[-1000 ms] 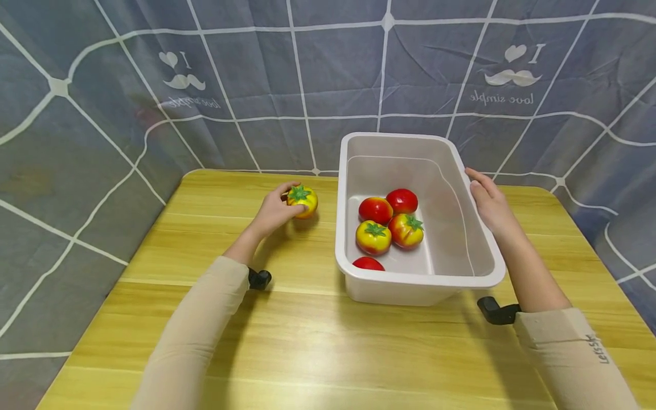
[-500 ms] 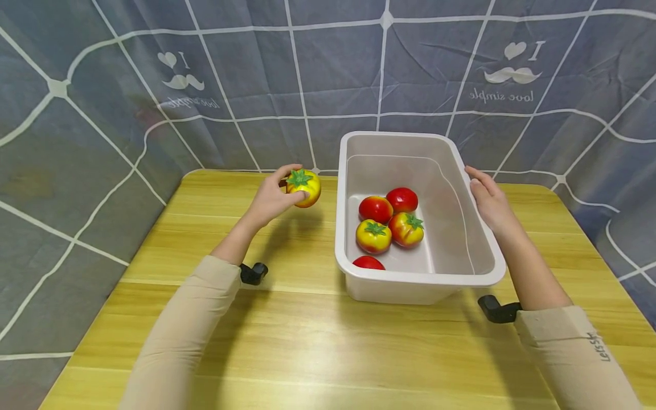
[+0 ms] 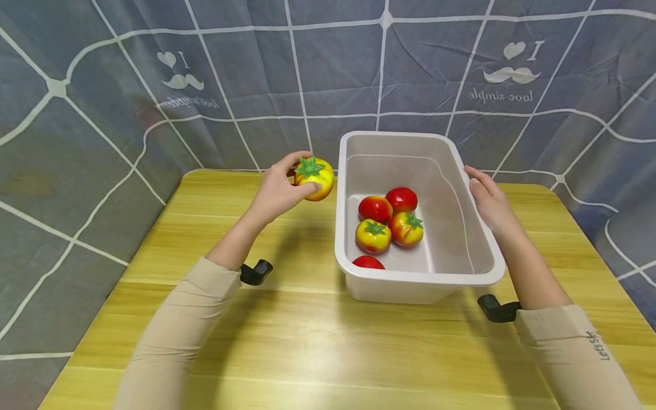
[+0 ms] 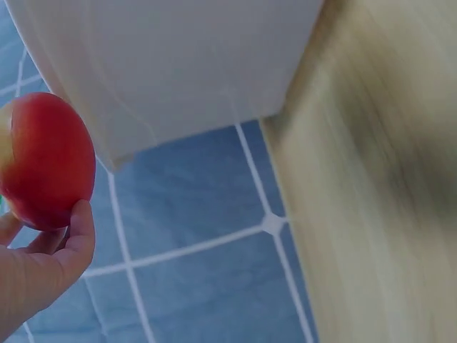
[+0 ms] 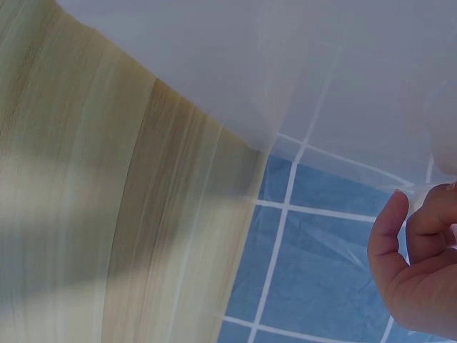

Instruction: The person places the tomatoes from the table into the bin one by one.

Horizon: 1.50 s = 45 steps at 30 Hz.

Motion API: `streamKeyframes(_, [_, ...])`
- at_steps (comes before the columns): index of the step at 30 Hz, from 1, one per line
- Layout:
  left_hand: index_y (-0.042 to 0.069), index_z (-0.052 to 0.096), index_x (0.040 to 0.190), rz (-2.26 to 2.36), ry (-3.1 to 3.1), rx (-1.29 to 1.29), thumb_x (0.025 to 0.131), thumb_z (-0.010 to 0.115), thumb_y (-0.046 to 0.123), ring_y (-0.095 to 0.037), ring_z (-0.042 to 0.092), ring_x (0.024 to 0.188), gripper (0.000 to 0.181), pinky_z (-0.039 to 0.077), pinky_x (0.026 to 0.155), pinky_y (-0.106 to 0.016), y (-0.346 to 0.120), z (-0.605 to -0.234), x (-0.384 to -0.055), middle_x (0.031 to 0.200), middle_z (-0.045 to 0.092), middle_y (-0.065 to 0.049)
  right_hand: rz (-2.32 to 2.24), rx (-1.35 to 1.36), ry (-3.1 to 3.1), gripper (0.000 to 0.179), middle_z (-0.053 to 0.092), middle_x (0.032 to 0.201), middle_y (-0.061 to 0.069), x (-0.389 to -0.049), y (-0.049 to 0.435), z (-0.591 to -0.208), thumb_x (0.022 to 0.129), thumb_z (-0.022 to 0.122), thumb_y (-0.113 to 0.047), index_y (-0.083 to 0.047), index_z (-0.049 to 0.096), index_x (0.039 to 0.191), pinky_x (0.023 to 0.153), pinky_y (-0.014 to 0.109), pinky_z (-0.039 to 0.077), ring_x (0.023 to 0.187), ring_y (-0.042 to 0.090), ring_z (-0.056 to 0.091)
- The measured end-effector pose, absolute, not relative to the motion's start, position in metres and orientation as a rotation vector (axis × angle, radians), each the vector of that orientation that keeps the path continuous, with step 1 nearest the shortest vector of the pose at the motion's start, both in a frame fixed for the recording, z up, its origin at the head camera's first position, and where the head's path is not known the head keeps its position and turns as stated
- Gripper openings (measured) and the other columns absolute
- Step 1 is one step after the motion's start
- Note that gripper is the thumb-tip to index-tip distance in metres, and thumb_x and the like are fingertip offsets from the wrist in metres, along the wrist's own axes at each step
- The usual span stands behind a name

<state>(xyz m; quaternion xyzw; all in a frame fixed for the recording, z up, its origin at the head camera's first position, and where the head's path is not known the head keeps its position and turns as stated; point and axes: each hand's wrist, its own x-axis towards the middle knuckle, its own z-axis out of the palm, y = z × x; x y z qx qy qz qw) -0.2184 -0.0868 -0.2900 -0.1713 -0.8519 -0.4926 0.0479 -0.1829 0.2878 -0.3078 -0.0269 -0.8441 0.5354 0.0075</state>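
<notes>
A toy tomato (image 3: 314,179), yellow on top with a green leaf and red below, is held in the air by my left hand (image 3: 279,191), left of the bin. Thumb and fingers grip its sides; its red underside shows in the left wrist view. My right hand (image 3: 491,206) holds the right rim of a light grey plastic bin (image 3: 420,279); curled fingers (image 5: 428,221) meet that edge in the right wrist view. Inside lie several more tomatoes: a yellow one (image 3: 373,236), a red-yellow one (image 3: 406,230) and red ones (image 3: 376,209), one partly hidden by the near wall.
The bin stands on a wooden table (image 3: 307,353), right of its middle. A grey-blue curtain (image 3: 338,68) with white lines hangs behind the table and at both sides. A black wrist mount (image 3: 256,272) sticks out from each sleeve.
My left hand has lifted the tomato off the table and moved it up and slightly right, closer to the bin. My right hand and the bin have stayed in place.
</notes>
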Motion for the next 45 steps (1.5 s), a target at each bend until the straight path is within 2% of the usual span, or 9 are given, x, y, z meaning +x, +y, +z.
streamKeyframes(4, [0.009, 0.05, 0.132, -1.507, -2.602, -0.561, 0.078, 0.068, 0.019, -0.027, 0.054, 0.101, 0.058, 0.05, 0.08, -0.035, -0.08, -0.282, -0.212, 0.123, 0.054, -0.011, 1.675, -0.076, -2.627, 0.052, 0.03, 0.14, 0.025, -0.183, 0.287, -0.307, 0.102, 0.024, -0.032, -0.011, 0.019, 0.149, 0.068, 0.009, 0.044, 0.087, -0.003, 0.046])
streamKeyframes(10, [0.01, 0.05, 0.131, -1.504, -2.601, -0.625, 0.078, 0.067, 0.017, -0.024, 0.054, 0.094, 0.056, 0.051, 0.076, -0.032, -0.071, -0.273, -0.205, 0.12, 0.055, -0.008, 1.674, -0.057, -2.61, 0.051, 0.032, 0.136, 0.024, -0.183, 0.287, -0.308, 0.102, 0.025, -0.031, -0.01, 0.021, 0.148, 0.069, 0.009, 0.044, 0.086, -0.005, 0.046])
streamKeyframes(18, [0.012, 0.05, 0.131, -1.534, -2.622, -0.661, 0.08, 0.066, 0.018, -0.024, 0.054, 0.097, 0.054, 0.051, 0.078, -0.031, -0.055, -0.268, -0.199, 0.12, 0.054, -0.006, 1.686, -0.079, -2.613, 0.051, 0.032, 0.137, 0.023, -0.182, 0.287, -0.308, 0.102, 0.025, -0.033, -0.012, 0.021, 0.148, 0.068, 0.01, 0.044, 0.086, -0.004, 0.047])
streamKeyframes(24, [0.013, 0.05, 0.131, -1.588, -2.609, -0.746, 0.08, 0.065, 0.017, -0.022, 0.054, 0.097, 0.053, 0.051, 0.077, -0.029, -0.04, -0.271, -0.195, 0.118, 0.055, -0.005, 1.708, -0.057, -2.592, 0.051, 0.037, 0.13, 0.017, -0.181, 0.288, -0.309, 0.102, 0.026, -0.032, -0.01, 0.022, 0.148, 0.069, 0.01, 0.045, 0.085, -0.004, 0.048])
streamKeyframes(27, [0.012, 0.05, 0.131, -1.623, -2.594, -0.804, 0.081, 0.065, 0.016, -0.021, 0.054, 0.096, 0.053, 0.052, 0.077, -0.028, -0.033, -0.271, -0.193, 0.117, 0.056, -0.006, 1.712, -0.057, -2.596, 0.051, 0.037, 0.132, 0.019, -0.181, 0.288, -0.309, 0.102, 0.026, -0.032, -0.011, 0.021, 0.148, 0.069, 0.01, 0.045, 0.086, -0.004, 0.048])
streamKeyframes(30, [0.013, 0.05, 0.131, -1.63, -2.602, -0.837, 0.081, 0.066, 0.017, -0.022, 0.055, 0.097, 0.052, 0.052, 0.077, -0.027, -0.026, -0.271, -0.191, 0.118, 0.056, -0.006, 1.713, -0.078, -2.613, 0.052, 0.031, 0.139, 0.025, -0.182, 0.288, -0.308, 0.102, 0.025, -0.033, -0.012, 0.02, 0.149, 0.069, 0.01, 0.044, 0.087, -0.003, 0.047])
streamKeyframes(37, [0.013, 0.05, 0.131, -1.534, -2.649, -0.884, 0.081, 0.068, 0.02, -0.02, 0.054, 0.099, 0.053, 0.05, 0.079, -0.025, -0.016, -0.269, -0.188, 0.118, 0.056, -0.004, 1.705, -0.066, -2.6, 0.051, 0.032, 0.136, 0.023, -0.182, 0.288, -0.309, 0.102, 0.025, -0.032, -0.011, 0.021, 0.148, 0.069, 0.01, 0.045, 0.087, -0.004, 0.047])
streamKeyframes(45, [0.012, 0.05, 0.131, -1.515, -2.668, -0.972, 0.08, 0.069, 0.02, -0.018, 0.053, 0.102, 0.055, 0.049, 0.082, -0.022, -0.006, -0.27, -0.185, 0.121, 0.055, -0.004, 1.71, -0.069, -2.612, 0.052, 0.03, 0.141, 0.026, -0.182, 0.288, -0.308, 0.102, 0.024, -0.033, -0.012, 0.019, 0.149, 0.07, 0.01, 0.044, 0.089, -0.002, 0.046])
